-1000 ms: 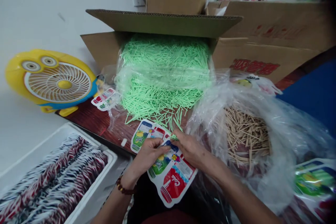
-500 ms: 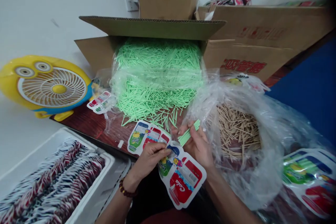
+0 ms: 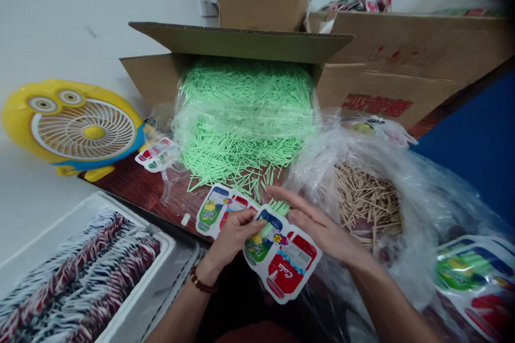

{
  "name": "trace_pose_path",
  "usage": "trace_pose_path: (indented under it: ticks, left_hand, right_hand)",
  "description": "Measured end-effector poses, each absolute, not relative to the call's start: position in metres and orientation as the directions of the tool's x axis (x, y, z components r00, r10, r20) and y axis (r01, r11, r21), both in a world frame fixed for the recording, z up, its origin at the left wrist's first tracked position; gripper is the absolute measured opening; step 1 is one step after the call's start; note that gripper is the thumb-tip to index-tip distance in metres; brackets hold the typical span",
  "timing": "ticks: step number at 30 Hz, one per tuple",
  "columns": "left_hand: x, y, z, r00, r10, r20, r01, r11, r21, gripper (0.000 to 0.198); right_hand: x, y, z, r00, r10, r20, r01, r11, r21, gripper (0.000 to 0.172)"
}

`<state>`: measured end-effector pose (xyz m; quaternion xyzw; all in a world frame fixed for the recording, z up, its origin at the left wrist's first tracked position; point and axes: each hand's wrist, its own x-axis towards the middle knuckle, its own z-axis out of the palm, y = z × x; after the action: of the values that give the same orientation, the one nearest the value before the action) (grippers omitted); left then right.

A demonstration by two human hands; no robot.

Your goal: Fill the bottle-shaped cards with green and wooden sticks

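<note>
My left hand [image 3: 232, 240] pinches the top left edge of a can-shaped printed pouch [image 3: 293, 267] with Sprite and Cola pictures. A small bundle of green sticks [image 3: 279, 207] pokes out of the pouch's top on the Sprite side, and its lower part shows through the clear window. Beside the bundle, my right hand [image 3: 322, 229] is open, its fingers stretched out flat at the sticks' upper ends. Another such pouch [image 3: 210, 213] lies on the table edge behind my left hand. Beyond it, loose green sticks [image 3: 241, 150] spill from an open carton [image 3: 241, 45].
On the right, brown sticks [image 3: 368, 203] lie in a clear plastic bag [image 3: 406, 273], near filled pouches [image 3: 462, 268]. A white foam box [image 3: 167, 249] packed with pouches stands lower left. A yellow fan [image 3: 94, 132] is at the left; more cartons [image 3: 402, 53] stand behind.
The green sticks have gone from my right hand's grip partly into the pouch. My right hand has opened and flattened. My left hand keeps hold of the pouch, now shifted slightly up and right.
</note>
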<state>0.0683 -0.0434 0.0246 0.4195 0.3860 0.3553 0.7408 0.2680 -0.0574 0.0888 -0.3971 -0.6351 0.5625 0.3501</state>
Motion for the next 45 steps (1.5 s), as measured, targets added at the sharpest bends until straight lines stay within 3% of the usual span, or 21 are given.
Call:
trace_pose_path:
  ticks: [2, 4, 8, 13, 20, 23, 26, 31, 39, 45]
  left_hand:
    - [0.072, -0.042, 0.025, 0.459, 0.848, -0.264, -0.248, 0.408, 0.879, 0.022]
    - [0.075, -0.042, 0.025, 0.468, 0.848, -0.248, -0.281, 0.409, 0.868, 0.02]
    - [0.078, -0.039, 0.025, 0.443, 0.867, -0.23, -0.306, 0.387, 0.87, 0.02]
    - [0.074, -0.033, 0.028, 0.4, 0.907, -0.131, -0.261, 0.25, 0.933, 0.021]
    - [0.07, -0.035, 0.053, 0.343, 0.929, 0.139, -0.081, -0.118, 0.99, 0.02]
    - [0.072, -0.037, 0.057, 0.301, 0.944, 0.136, -0.091, -0.113, 0.989, 0.021]
    - [0.074, -0.038, 0.053, 0.279, 0.96, 0.022, -0.212, 0.039, 0.976, 0.022]
    - [0.079, -0.038, 0.049, 0.508, 0.852, -0.131, -0.296, 0.315, 0.902, 0.025]
    - [0.085, -0.034, 0.038, 0.45, 0.868, -0.211, -0.213, 0.333, 0.918, 0.021]
    - [0.086, -0.034, 0.035, 0.442, 0.871, -0.215, -0.126, 0.298, 0.946, 0.022]
  right_hand:
    - [0.27, -0.059, 0.096, -0.528, 0.847, -0.059, 0.348, 0.153, -0.925, 0.054]
    - [0.27, -0.06, 0.1, -0.587, 0.803, -0.1, 0.463, 0.231, -0.856, 0.06]
    - [0.273, -0.059, 0.096, -0.505, 0.863, -0.024, 0.506, 0.273, -0.818, 0.051]
    - [0.281, -0.058, 0.095, -0.394, 0.919, 0.001, 0.663, 0.285, -0.693, 0.019]
    - [0.285, -0.06, 0.116, -0.442, 0.878, 0.184, 0.711, 0.468, -0.525, 0.021]
    - [0.286, -0.055, 0.12, -0.432, 0.875, 0.217, 0.671, 0.473, -0.571, 0.018]
    - [0.287, -0.051, 0.117, -0.387, 0.901, 0.198, 0.608, 0.41, -0.68, 0.016]
    - [0.291, -0.046, 0.104, -0.303, 0.949, 0.084, 0.541, 0.244, -0.805, 0.021]
    - [0.298, -0.041, 0.088, -0.287, 0.958, -0.03, 0.512, 0.127, -0.85, 0.022]
    - [0.304, -0.042, 0.083, -0.277, 0.961, -0.007, 0.535, 0.148, -0.832, 0.019]
